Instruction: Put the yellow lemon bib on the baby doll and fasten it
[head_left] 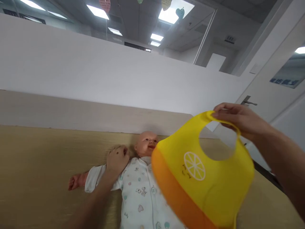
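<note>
A baby doll [139,187] in a white outfit with small printed pictures lies face up on a tan surface. My right hand [238,119] is closed on the neck strap of a yellow bib [221,187] with an orange lower pocket and a printed citrus slice. The bib hangs tilted over the doll's right-hand side in view, hiding that arm and part of its chest. My left hand [118,159] rests at the doll's shoulder beside its head, fingers curled. What its fingers hold, if anything, is hidden.
The tan tabletop [43,159] meets a pale raised board [71,109] along the back. Behind it stands a white wall [107,73] with glass panes above. At the right is a door with a metal handle [249,101].
</note>
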Available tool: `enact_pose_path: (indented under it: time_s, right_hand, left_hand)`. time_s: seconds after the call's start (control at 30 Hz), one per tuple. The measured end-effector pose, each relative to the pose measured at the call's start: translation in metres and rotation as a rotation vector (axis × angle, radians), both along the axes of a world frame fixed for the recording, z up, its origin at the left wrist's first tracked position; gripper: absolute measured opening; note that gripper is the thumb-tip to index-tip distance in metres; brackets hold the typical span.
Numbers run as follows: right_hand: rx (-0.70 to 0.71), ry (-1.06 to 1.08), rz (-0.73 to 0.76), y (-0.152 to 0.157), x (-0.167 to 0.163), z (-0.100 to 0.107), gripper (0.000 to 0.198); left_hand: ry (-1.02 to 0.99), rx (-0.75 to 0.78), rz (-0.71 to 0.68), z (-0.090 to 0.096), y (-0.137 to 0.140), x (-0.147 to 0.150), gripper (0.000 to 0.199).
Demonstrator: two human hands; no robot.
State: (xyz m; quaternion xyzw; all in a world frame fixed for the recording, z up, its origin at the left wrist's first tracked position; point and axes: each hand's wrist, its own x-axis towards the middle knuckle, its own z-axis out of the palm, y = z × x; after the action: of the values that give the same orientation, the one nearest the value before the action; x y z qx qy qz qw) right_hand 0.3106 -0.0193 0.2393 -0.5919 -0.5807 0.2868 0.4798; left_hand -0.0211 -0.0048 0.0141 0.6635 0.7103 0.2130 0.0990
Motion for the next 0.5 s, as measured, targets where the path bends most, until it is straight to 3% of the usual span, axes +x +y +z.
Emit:
enact_pose_path:
  time_s: [0.2, 0.33, 0.5]
  right_hand:
    - [0.204, -0.039, -0.296, -0.017, 0.061, 0.035, 0.03]
    - [0.27, -0.098, -0.375, -0.009, 0.07, 0.036, 0.025]
    - [0.266, -0.08, -0.415, 0.026, 0.087, 0.025, 0.023]
  left_hand:
    - [0.031, 0.024, -0.026, -0.001, 0.003, 0.0, 0.026]
    - [0.036, 0.02, -0.053, -0.001, 0.003, 0.0, 0.025]
    - [0.022, 0.011, -0.055, 0.0, 0.001, -0.002, 0.026]
